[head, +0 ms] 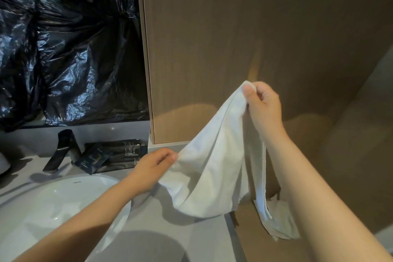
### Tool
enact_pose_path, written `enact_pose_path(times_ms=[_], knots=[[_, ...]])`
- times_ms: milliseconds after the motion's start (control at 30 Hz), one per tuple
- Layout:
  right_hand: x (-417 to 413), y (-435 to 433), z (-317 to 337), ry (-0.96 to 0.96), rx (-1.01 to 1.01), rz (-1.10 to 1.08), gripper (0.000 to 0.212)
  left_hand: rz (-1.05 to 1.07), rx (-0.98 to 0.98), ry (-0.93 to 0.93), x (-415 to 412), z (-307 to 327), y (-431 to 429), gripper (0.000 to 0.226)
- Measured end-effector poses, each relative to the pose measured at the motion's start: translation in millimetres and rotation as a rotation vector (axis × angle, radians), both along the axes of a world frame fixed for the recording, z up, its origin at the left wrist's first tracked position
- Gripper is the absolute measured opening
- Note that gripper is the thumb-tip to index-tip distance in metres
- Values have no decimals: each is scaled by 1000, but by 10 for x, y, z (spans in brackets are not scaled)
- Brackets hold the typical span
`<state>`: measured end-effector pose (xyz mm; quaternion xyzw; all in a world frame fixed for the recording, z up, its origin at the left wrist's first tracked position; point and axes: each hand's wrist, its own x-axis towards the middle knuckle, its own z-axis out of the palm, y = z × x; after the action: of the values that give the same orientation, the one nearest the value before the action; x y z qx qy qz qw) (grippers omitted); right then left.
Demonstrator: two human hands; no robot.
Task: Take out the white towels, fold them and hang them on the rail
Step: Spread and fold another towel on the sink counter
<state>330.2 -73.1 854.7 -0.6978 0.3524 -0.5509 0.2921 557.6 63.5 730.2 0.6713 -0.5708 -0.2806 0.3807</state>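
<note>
A white towel (212,168) hangs in the air in front of the brown wood panel (234,38), held by both hands. My right hand (262,104) pinches its top corner between thumb and fingers, held high. Lower and to the left, my left hand (154,167) pinches another edge of the towel over the grey counter. The cloth droops between the two hands in loose folds, and a long end (274,223) trails down past the counter's right edge. No rail is in view.
A white basin (53,204) is sunk into the grey counter (191,240) at the lower left. Behind it stand a black tap (60,151) and dark toiletry packets (114,155). Black plastic sheeting (63,44) covers the wall area at the upper left.
</note>
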Motion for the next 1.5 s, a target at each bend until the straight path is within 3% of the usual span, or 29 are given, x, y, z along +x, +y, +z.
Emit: enact_pose_path(times_ms=[167,300,500,567,700,800,933,1000,1100,1133,1167,1300,1433,1500], knots=[[-80,-174,215,-25,41,-74,29,24,159,297,80,-90,-51,30],[-97,-205,195,-19,83,-113,28,80,243,745,-8,-211,-27,36],[-99,-207,130,-39,120,-117,27,141,239,1232,-59,-333,6,26],[-89,-201,101,-42,120,-108,29,172,241,1295,-45,-342,-24,25],[-50,-188,76,-15,126,-96,35,258,349,1233,48,-284,-163,30],[1,-180,79,-3,123,-78,39,304,396,1227,150,-254,-282,22],[-25,-202,71,9,102,-96,38,414,338,975,308,-297,-285,11],[-71,-207,47,18,73,-110,36,526,247,655,426,-302,-232,6],[-55,-175,-29,30,17,-123,31,589,58,-154,567,-257,-196,18],[-32,-163,-47,23,11,-135,31,574,-9,-273,564,-230,-194,17],[-13,-158,-50,15,7,-144,31,546,-30,-284,564,-220,-195,15],[-18,-178,-20,17,1,-146,31,299,115,-4,611,-306,-182,11],[-44,-187,-25,19,4,-156,34,80,181,-72,597,-439,-101,28],[-51,-184,-32,30,4,-158,37,38,192,-105,585,-478,-77,25]])
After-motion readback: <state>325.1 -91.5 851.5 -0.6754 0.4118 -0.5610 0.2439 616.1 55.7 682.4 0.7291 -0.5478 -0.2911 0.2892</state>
